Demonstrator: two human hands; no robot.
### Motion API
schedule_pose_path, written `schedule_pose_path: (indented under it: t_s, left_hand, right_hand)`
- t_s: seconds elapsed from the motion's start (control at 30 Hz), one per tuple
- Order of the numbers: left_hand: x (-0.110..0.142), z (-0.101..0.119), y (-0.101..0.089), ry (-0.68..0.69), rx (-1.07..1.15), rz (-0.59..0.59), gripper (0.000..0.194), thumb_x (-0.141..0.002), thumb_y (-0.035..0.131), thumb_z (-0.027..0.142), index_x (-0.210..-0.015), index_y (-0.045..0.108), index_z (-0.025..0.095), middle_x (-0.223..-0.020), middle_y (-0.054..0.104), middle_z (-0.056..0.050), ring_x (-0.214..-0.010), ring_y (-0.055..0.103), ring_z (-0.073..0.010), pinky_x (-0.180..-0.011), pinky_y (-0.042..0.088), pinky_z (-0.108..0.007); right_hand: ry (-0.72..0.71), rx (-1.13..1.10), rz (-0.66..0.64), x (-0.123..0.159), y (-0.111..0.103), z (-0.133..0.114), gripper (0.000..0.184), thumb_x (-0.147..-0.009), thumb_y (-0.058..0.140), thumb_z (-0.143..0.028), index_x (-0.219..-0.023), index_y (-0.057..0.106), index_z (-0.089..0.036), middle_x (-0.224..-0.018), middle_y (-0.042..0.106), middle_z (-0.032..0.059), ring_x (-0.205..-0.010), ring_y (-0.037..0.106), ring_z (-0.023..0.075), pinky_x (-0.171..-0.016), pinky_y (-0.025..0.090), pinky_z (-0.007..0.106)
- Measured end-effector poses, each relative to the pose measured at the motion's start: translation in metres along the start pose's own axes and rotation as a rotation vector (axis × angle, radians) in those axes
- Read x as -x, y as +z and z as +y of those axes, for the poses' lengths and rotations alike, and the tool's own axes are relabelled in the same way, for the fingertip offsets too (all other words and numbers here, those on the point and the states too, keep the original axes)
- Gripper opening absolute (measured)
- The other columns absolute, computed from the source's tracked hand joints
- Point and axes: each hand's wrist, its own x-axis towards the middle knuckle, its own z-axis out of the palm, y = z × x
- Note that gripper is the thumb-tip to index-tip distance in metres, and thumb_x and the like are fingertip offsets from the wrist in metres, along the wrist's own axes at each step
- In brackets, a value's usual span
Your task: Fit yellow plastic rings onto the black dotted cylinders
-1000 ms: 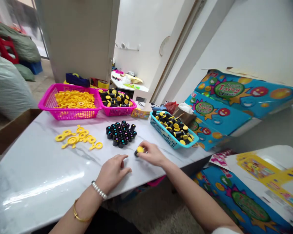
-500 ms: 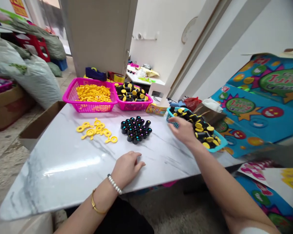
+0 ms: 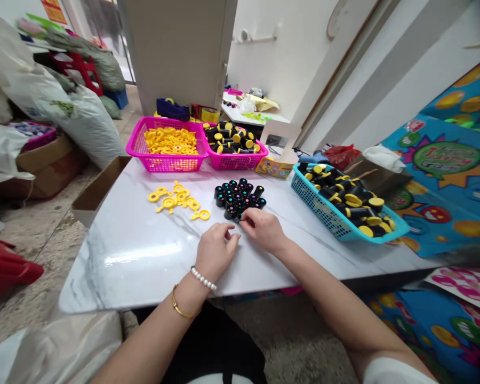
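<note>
A cluster of short black cylinders (image 3: pixel 235 196) with small coloured dots on top stands upright on the table. At its near edge, my right hand (image 3: pixel 264 230) has thumb and fingers pinched on one black cylinder, mostly hidden by the fingertips. Just to the left, my left hand (image 3: pixel 215 249) rests low over the tabletop, thumb and fingers apart, holding nothing. Several flat yellow plastic pieces with rings (image 3: pixel 180 199) lie left of the cluster. A teal basket (image 3: pixel 318 208) of black cylinders with yellow ends stands to the right of my right hand.
Along the back of the marbled table (image 3: pixel 152 266) stand a pink basket (image 3: pixel 172 163) of yellow pieces and another pink basket (image 3: pixel 237 161) of yellow-ended cylinders. Beside them is a small printed box (image 3: pixel 274 167). Blue printed cartons (image 3: pixel 444 160) stack at right; sacks (image 3: pixel 84 120) crowd the left floor.
My right hand held a yellow-ended black cylinder, moved to the teal basket, and is now back at the black cluster without that piece. My left hand stays near the table's front. The view has turned left.
</note>
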Motion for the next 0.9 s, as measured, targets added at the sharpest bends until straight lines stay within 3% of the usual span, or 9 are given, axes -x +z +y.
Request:
schedule_pose_path:
  t_s: [0.17, 0.27, 0.33, 0.47, 0.53, 0.6, 0.7, 0.77, 0.9]
  left_hand:
    - [0.019, -0.004, -0.022, -0.005, 0.038, 0.007, 0.048, -0.076, 0.067, 0.021, -0.122, 0.054, 0.02, -0.102, 0.058, -0.005, -0.069, 0.055, -0.0126, -0.075, 0.049, -0.03]
    - [0.035, -0.013, -0.042, 0.042, -0.017, -0.058, 0.035, -0.08, 0.061, 0.017, -0.115, 0.058, 0.021, -0.104, 0.059, -0.005, -0.081, 0.057, -0.0154, -0.078, 0.048, -0.03]
    - [0.044, -0.021, -0.054, 0.023, -0.058, -0.052, 0.029, -0.08, 0.061, 0.016, -0.108, 0.06, 0.02, -0.1, 0.06, -0.004, -0.085, 0.058, -0.0172, -0.079, 0.048, -0.03]
    - [0.054, -0.036, -0.069, -0.043, -0.088, -0.012, 0.029, -0.076, 0.064, 0.017, -0.105, 0.06, 0.021, -0.094, 0.063, -0.002, -0.08, 0.059, -0.017, -0.077, 0.048, -0.03]
    - [0.057, -0.039, -0.071, -0.048, -0.078, 0.011, 0.029, -0.076, 0.063, 0.016, -0.104, 0.06, 0.021, -0.094, 0.064, -0.002, -0.079, 0.059, -0.0168, -0.076, 0.048, -0.03]
    - [0.059, -0.04, -0.071, -0.042, -0.058, 0.03, 0.03, -0.076, 0.062, 0.015, -0.106, 0.059, 0.021, -0.096, 0.064, -0.003, -0.081, 0.059, -0.0169, -0.076, 0.048, -0.03]
    - [0.061, -0.037, -0.071, -0.03, -0.02, 0.031, 0.028, -0.075, 0.063, 0.013, -0.102, 0.06, 0.021, -0.094, 0.062, -0.003, -0.081, 0.058, -0.0164, -0.077, 0.047, -0.03]
    - [0.061, -0.035, -0.072, -0.026, -0.007, 0.033, 0.027, -0.074, 0.066, 0.014, -0.1, 0.061, 0.02, -0.094, 0.06, -0.003, -0.08, 0.057, -0.0159, -0.077, 0.047, -0.029]
    - [0.062, -0.033, -0.075, -0.045, -0.005, 0.025, 0.027, -0.072, 0.068, 0.015, -0.098, 0.063, 0.02, -0.091, 0.056, -0.002, -0.081, 0.055, -0.0158, -0.078, 0.045, -0.028]
  right_hand:
    - [-0.117, -0.245, -0.144, 0.011, -0.019, -0.028, 0.004, -0.079, 0.058, -0.015, -0.077, 0.06, -0.017, -0.068, 0.061, -0.0012, -0.061, 0.053, 0.0105, -0.06, 0.037, 0.021]
    - [-0.205, -0.418, -0.263, 0.013, -0.018, -0.053, 0.004, -0.08, 0.059, -0.015, -0.076, 0.061, -0.017, -0.067, 0.061, -0.0023, -0.06, 0.054, 0.0092, -0.059, 0.038, 0.019]
    - [-0.23, -0.469, -0.277, 0.002, -0.012, -0.067, 0.007, -0.083, 0.058, -0.018, -0.078, 0.063, -0.017, -0.067, 0.063, -0.0022, -0.06, 0.055, 0.0088, -0.06, 0.039, 0.019]
    - [-0.116, -0.234, -0.087, -0.041, 0.012, -0.079, 0.021, -0.086, 0.056, -0.035, -0.091, 0.066, -0.018, -0.089, 0.067, 0.004, -0.071, 0.06, 0.0127, -0.068, 0.043, 0.023]
    - [-0.059, -0.027, -0.105, -0.061, 0.024, -0.079, 0.03, -0.083, 0.059, -0.043, -0.099, 0.066, -0.018, -0.102, 0.065, 0.0085, -0.078, 0.062, 0.0177, -0.068, 0.044, 0.027]
    - [-0.052, 0.111, -0.203, -0.069, 0.031, -0.079, 0.028, -0.079, 0.063, -0.04, -0.095, 0.068, -0.017, -0.098, 0.066, 0.0109, -0.079, 0.063, 0.0216, -0.063, 0.043, 0.028]
    - [-0.097, 0.153, -0.294, -0.058, 0.031, -0.08, 0.011, -0.079, 0.061, -0.025, -0.079, 0.067, -0.016, -0.079, 0.067, 0.0101, -0.071, 0.063, 0.0216, -0.06, 0.04, 0.028]
    - [-0.121, 0.144, -0.312, -0.039, 0.024, -0.083, 0.01, -0.08, 0.057, -0.02, -0.079, 0.065, -0.016, -0.075, 0.066, 0.0086, -0.068, 0.062, 0.0201, -0.06, 0.04, 0.028]
    - [0.032, -0.223, -0.313, -0.004, -0.001, -0.086, 0.018, -0.079, 0.058, -0.021, -0.096, 0.061, -0.019, -0.065, 0.062, -0.0012, -0.058, 0.056, 0.014, -0.057, 0.039, 0.025]
